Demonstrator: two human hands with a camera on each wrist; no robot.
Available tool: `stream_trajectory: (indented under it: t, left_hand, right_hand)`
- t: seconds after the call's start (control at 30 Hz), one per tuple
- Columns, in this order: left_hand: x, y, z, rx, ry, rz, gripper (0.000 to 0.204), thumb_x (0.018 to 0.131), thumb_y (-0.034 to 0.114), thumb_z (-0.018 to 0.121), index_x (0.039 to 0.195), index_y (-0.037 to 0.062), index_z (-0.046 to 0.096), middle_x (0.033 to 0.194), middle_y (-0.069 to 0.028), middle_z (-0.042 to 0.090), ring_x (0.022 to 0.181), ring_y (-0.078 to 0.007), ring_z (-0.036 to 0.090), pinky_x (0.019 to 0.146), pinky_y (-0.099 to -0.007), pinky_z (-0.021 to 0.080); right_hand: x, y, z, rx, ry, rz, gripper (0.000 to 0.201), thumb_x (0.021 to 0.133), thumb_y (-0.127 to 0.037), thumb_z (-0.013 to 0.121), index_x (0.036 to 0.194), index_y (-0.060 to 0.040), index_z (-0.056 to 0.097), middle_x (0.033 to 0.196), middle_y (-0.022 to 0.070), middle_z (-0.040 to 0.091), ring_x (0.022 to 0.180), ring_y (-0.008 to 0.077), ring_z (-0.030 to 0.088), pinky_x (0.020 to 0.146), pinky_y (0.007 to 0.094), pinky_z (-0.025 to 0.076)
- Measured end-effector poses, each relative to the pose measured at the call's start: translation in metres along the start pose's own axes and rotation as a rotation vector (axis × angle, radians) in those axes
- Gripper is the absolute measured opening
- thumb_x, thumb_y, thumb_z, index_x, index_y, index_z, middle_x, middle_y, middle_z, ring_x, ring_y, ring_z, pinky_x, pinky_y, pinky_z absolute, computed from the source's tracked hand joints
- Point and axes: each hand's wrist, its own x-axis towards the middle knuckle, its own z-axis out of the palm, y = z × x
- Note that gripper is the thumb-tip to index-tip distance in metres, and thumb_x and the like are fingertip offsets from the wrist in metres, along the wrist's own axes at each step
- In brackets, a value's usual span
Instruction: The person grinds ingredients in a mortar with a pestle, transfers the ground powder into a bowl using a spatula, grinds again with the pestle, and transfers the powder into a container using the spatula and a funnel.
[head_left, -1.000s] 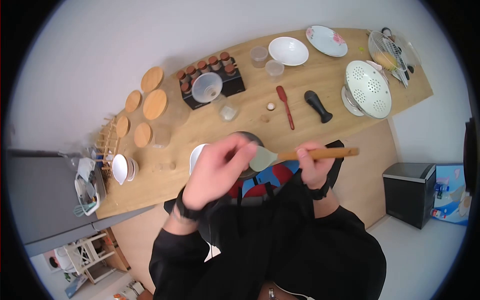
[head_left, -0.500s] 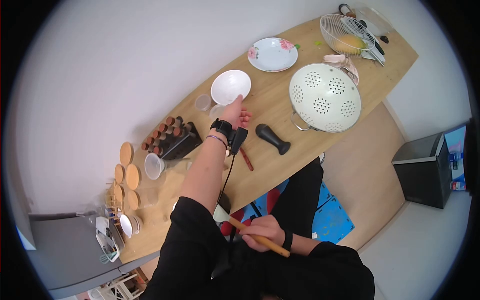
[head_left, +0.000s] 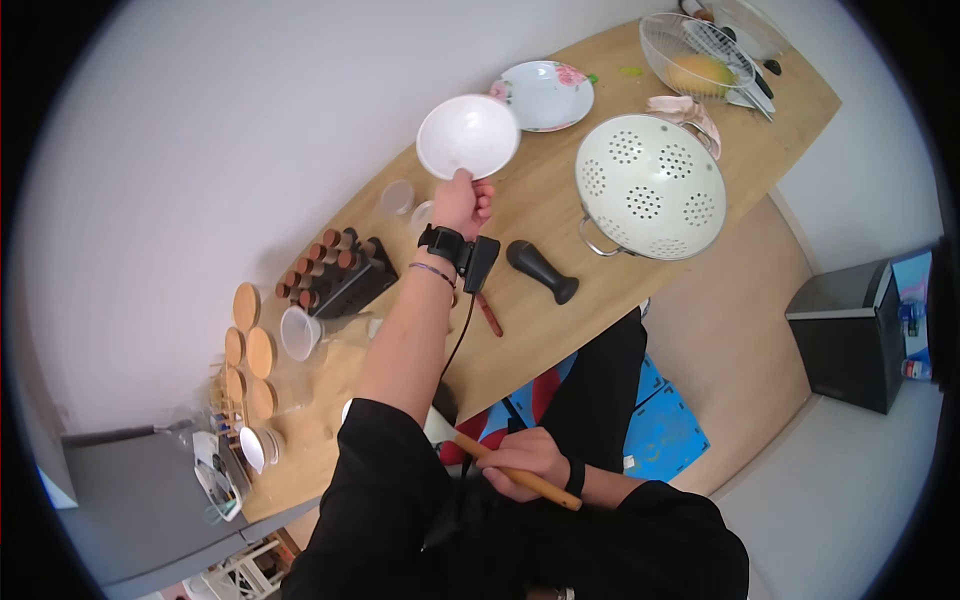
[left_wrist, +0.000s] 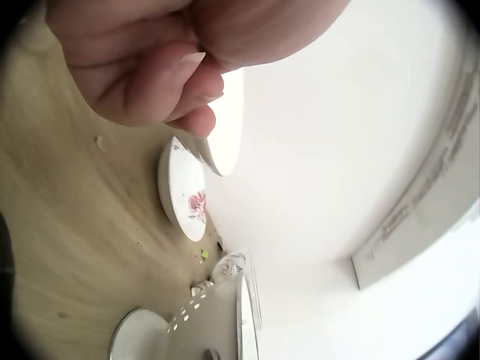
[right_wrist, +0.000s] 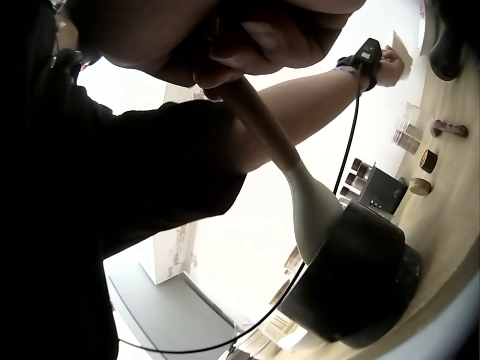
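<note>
In the head view my left hand (head_left: 464, 204) pinches the near rim of a white bowl (head_left: 468, 135), which hangs tilted above the table beside a floral plate (head_left: 545, 97). The left wrist view has the fingers (left_wrist: 150, 82) curled at the bowl's edge (left_wrist: 228, 139). Close to my body, my right hand (head_left: 527, 463) grips the wooden handle (head_left: 549, 491) of a spatula with a pale head (head_left: 437, 427). The right wrist view puts that pale head (right_wrist: 311, 210) at the rim of a dark pot (right_wrist: 349, 277), its tip partly hidden.
A white colander (head_left: 650, 188) stands to the right, past a black tool (head_left: 542, 272) and a red utensil (head_left: 489, 315). Small clear cups (head_left: 397, 198), a spice rack (head_left: 352, 287) and wooden-lidded jars (head_left: 261, 352) are on the left. A wire basket (head_left: 697, 62) sits at the far end.
My left hand has left the spatula's side, reached out over the table and lifted the white bowl. My right hand holds the spatula, now closer to my body. The view has turned.
</note>
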Motion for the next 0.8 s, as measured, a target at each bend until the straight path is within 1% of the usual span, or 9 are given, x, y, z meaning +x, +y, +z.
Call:
stream_trajectory:
  t: [0.07, 0.2, 0.27, 0.4, 0.43, 0.53, 0.67, 0.7, 0.8]
  left_hand:
    - [-0.052, 0.021, -0.001, 0.101, 0.005, 0.067, 0.03, 0.096, 0.02, 0.043, 0.083, -0.0012, 0.06, 0.065, -0.0062, 0.058, 0.047, -0.011, 0.047, 0.04, -0.0271, 0.036]
    - [-0.171, 0.042, -0.034, 0.633, -0.053, 0.265, 0.038, 0.095, 0.024, 0.047, 0.071, -0.0022, 0.06, 0.056, -0.0049, 0.058, 0.042, -0.0113, 0.051, 0.041, -0.0274, 0.04]
    - [-0.231, 0.045, -0.059, 0.734, 0.036, 0.23, 0.041, 0.095, 0.026, 0.048, 0.068, -0.002, 0.059, 0.053, -0.0045, 0.057, 0.043, -0.0125, 0.053, 0.044, -0.0284, 0.042]
    - [-0.334, 0.028, -0.13, 0.818, 0.184, 0.206, 0.043, 0.097, 0.028, 0.048, 0.068, -0.0019, 0.059, 0.053, -0.0053, 0.057, 0.043, -0.0141, 0.054, 0.045, -0.0301, 0.043]
    - [-0.356, 0.021, -0.148, 0.826, 0.238, 0.247, 0.041, 0.098, 0.025, 0.05, 0.068, -0.003, 0.059, 0.052, -0.0081, 0.057, 0.043, -0.0161, 0.056, 0.046, -0.0309, 0.045]
    - [-0.402, -0.007, -0.204, 0.872, 0.431, 0.287, 0.038, 0.097, 0.021, 0.054, 0.068, -0.0043, 0.059, 0.051, -0.0104, 0.056, 0.044, -0.0186, 0.059, 0.047, -0.0316, 0.046]
    - [-0.422, -0.028, -0.258, 0.948, 0.582, 0.326, 0.037, 0.093, 0.017, 0.058, 0.064, -0.006, 0.057, 0.052, -0.0201, 0.055, 0.046, -0.0297, 0.06, 0.049, -0.0366, 0.048]
    - [-0.418, -0.038, -0.275, 1.066, 0.604, 0.444, 0.036, 0.091, 0.016, 0.058, 0.062, -0.0059, 0.057, 0.058, -0.0248, 0.055, 0.051, -0.0392, 0.058, 0.051, -0.0422, 0.048]
    - [-0.418, -0.033, -0.283, 1.151, 0.62, 0.481, 0.036, 0.09, 0.017, 0.057, 0.062, -0.0052, 0.058, 0.062, -0.0255, 0.056, 0.056, -0.0435, 0.056, 0.053, -0.0469, 0.047]
  right_hand:
    - [-0.004, -0.001, 0.002, -0.016, -0.001, 0.038, 0.012, 0.076, -0.003, 0.071, 0.087, -0.007, 0.069, 0.06, 0.0057, 0.057, 0.049, 0.0232, 0.058, 0.047, 0.0325, 0.047]
    - [-0.002, -0.007, 0.006, -0.029, 0.006, 0.042, 0.013, 0.074, 0.0, 0.071, 0.085, -0.0055, 0.069, 0.06, 0.0067, 0.059, 0.049, 0.0234, 0.059, 0.045, 0.0323, 0.045]
    - [0.003, -0.014, 0.01, -0.09, 0.032, 0.028, 0.01, 0.074, -0.004, 0.069, 0.084, -0.0025, 0.07, 0.058, 0.008, 0.058, 0.046, 0.0226, 0.057, 0.044, 0.0322, 0.043]
    - [-0.006, -0.021, 0.018, -0.245, -0.016, 0.067, 0.012, 0.077, -0.004, 0.067, 0.088, -0.0007, 0.071, 0.067, 0.0093, 0.066, 0.058, 0.023, 0.067, 0.056, 0.0283, 0.053]
    - [-0.01, -0.026, 0.018, -0.252, -0.061, 0.171, 0.014, 0.08, -0.003, 0.065, 0.093, 0.0015, 0.07, 0.074, 0.0109, 0.069, 0.065, 0.0214, 0.07, 0.063, 0.0277, 0.056]
    - [-0.015, -0.035, 0.025, -0.128, -0.063, 0.361, 0.018, 0.09, -0.002, 0.058, 0.102, 0.0075, 0.067, 0.085, 0.0162, 0.07, 0.071, 0.0183, 0.07, 0.063, 0.0274, 0.058]
    - [-0.018, -0.039, 0.031, -0.071, 0.027, 0.404, 0.022, 0.096, -0.008, 0.053, 0.109, 0.0082, 0.062, 0.084, 0.017, 0.068, 0.068, 0.0187, 0.066, 0.06, 0.0283, 0.056]
    - [-0.018, -0.04, 0.031, -0.052, 0.08, 0.381, 0.022, 0.094, -0.006, 0.054, 0.108, 0.0085, 0.062, 0.084, 0.0168, 0.068, 0.068, 0.0179, 0.066, 0.061, 0.0273, 0.056]
    - [-0.015, -0.047, 0.03, 0.014, 0.173, 0.292, 0.022, 0.093, -0.006, 0.056, 0.108, 0.0088, 0.062, 0.084, 0.0162, 0.068, 0.069, 0.018, 0.066, 0.062, 0.0274, 0.055]
